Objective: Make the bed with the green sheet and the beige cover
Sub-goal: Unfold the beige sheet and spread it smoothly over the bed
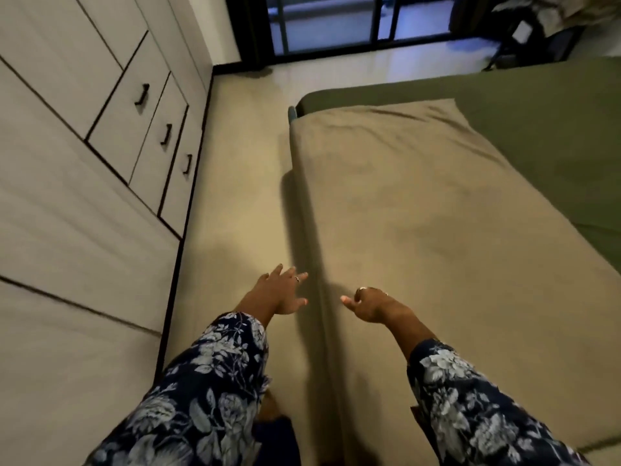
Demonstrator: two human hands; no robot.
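Beige cover (420, 210) lay along the bed's near side, long axis running away from the person, green sheet (544, 122) bare beyond it. Left hand (280, 292) hung spread and empty off the edge; right hand (368, 306) was nearer, over the cover, fingers curled under, grip unclear. Bed's right side cut off.

Head view looks forward and down (tilted) along the bed's (437, 213) left edge.
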